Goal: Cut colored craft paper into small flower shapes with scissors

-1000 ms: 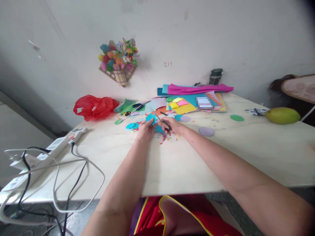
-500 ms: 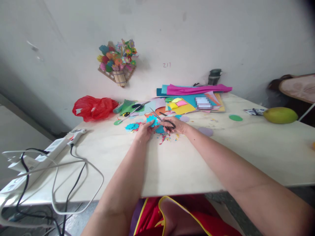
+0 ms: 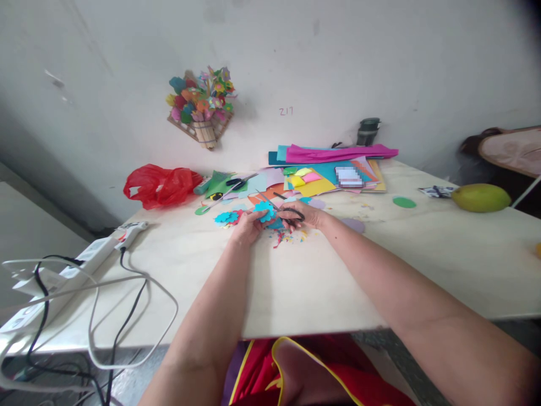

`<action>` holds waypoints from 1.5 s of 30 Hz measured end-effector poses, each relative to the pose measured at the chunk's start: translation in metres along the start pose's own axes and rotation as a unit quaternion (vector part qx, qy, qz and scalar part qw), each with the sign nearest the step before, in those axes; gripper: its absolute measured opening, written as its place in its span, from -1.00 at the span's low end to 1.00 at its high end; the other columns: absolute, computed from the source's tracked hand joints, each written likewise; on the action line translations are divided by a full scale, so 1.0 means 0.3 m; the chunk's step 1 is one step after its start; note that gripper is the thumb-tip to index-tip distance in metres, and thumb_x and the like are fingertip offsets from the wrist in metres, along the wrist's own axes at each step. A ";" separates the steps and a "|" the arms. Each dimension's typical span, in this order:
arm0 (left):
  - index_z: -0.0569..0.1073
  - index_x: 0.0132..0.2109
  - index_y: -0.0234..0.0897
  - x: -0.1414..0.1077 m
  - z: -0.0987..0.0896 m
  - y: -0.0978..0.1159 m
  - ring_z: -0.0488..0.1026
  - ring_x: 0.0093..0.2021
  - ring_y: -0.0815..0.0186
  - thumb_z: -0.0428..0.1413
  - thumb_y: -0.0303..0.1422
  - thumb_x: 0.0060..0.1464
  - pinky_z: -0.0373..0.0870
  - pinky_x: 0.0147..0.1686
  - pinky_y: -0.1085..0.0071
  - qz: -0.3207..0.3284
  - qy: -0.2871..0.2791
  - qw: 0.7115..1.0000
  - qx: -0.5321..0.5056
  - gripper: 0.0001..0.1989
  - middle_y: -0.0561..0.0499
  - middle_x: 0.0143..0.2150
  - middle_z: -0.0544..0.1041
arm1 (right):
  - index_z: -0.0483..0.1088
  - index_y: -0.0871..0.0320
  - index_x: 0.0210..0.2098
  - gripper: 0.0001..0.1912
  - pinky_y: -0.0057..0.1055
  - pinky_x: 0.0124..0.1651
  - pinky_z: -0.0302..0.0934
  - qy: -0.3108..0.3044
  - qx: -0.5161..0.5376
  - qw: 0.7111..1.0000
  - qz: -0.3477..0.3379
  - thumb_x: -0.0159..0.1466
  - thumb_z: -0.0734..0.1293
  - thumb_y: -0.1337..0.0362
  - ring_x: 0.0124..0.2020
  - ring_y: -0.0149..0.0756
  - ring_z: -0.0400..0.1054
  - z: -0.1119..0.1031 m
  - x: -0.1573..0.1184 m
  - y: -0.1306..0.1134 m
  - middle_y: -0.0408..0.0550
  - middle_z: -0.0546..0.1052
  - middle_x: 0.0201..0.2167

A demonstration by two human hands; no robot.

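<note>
My left hand (image 3: 248,226) pinches a blue paper flower (image 3: 264,211) with a scalloped edge. In my right hand (image 3: 307,216) is a pair of scissors (image 3: 292,213) with dark handles, its blades pointing up and left close behind the flower. Whether the blades touch the paper I cannot tell. Left of my left hand lie several cut blue paper flowers (image 3: 226,217), with red and yellow paper partly beneath them. Small coloured paper scraps (image 3: 287,237) are scattered on the table below my hands. A lilac paper circle (image 3: 354,225) lies just beyond my right wrist.
Coloured paper sheets (image 3: 321,186), a second pair of scissors (image 3: 235,183) and a red plastic bag (image 3: 163,186) lie toward the wall. At left are a power strip (image 3: 91,254) and loose cables (image 3: 175,304). A green circle (image 3: 404,202) and mango-like fruit (image 3: 482,198) are at right.
The blue flower in my left hand has shifted slightly right and down and is turned a little. The scissors have moved slightly down with my right hand.
</note>
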State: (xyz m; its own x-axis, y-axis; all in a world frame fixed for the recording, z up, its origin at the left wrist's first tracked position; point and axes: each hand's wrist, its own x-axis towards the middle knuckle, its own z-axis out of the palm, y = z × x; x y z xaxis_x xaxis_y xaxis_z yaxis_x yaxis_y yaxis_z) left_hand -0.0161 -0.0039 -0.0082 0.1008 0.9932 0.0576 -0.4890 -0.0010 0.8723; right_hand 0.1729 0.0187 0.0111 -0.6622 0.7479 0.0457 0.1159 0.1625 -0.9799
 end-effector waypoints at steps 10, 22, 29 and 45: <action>0.51 -0.38 -0.41 0.003 -0.003 -0.004 0.52 -0.43 0.25 0.27 -0.51 -0.22 0.51 -0.26 0.24 -0.012 -0.003 1.000 0.006 -0.85 -0.08 -0.41 0.57 | 0.30 0.23 -0.48 -0.68 -0.64 -0.79 -0.02 0.011 -0.004 1.000 -0.011 0.19 0.36 0.10 -0.75 -0.52 0.29 0.010 -0.004 -0.010 -0.13 0.48 -0.66; 0.51 -0.39 -0.37 -0.005 0.006 0.001 0.51 -0.42 0.25 0.28 -0.48 -0.24 0.50 -0.28 0.24 -0.006 -0.004 1.000 0.024 -0.84 -0.06 -0.41 0.57 | 0.30 0.24 -0.48 -0.71 -0.65 -0.80 -0.06 0.017 -0.010 1.000 -0.005 0.19 0.36 0.14 -0.77 -0.53 0.26 0.014 -0.005 -0.015 -0.17 0.45 -0.69; 0.48 -0.41 -0.37 0.003 0.000 -0.005 0.44 -0.51 0.37 0.32 -0.46 -0.25 0.49 -0.34 0.33 0.013 -0.007 1.000 0.022 -0.81 -0.01 -0.46 0.54 | 0.31 0.23 -0.48 -0.70 -0.64 -0.81 -0.09 0.021 -0.014 1.000 0.001 0.16 0.38 0.13 -0.77 -0.51 0.26 0.010 -0.001 -0.009 -0.15 0.44 -0.70; 0.53 -0.42 -0.39 -0.004 0.012 -0.016 0.42 -0.50 0.36 0.36 -0.39 -0.31 0.38 -0.36 0.39 -0.011 -0.098 0.986 0.134 -0.76 -0.01 -0.50 0.52 | 0.33 0.17 -0.28 -0.61 -0.53 -0.54 0.13 0.171 0.078 0.977 -0.105 -0.11 0.47 0.31 -0.60 -0.47 0.30 -0.005 0.042 0.028 -0.26 0.42 -0.55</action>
State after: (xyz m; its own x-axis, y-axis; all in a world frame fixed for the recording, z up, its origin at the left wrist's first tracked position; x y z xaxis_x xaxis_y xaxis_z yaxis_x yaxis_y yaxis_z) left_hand -0.0108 -0.0055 -0.0106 0.2865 0.9521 0.1069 -0.2401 -0.0366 0.9701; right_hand 0.1665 0.0305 0.0036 -0.3709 0.8840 0.2845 -0.1277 0.2549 -0.9585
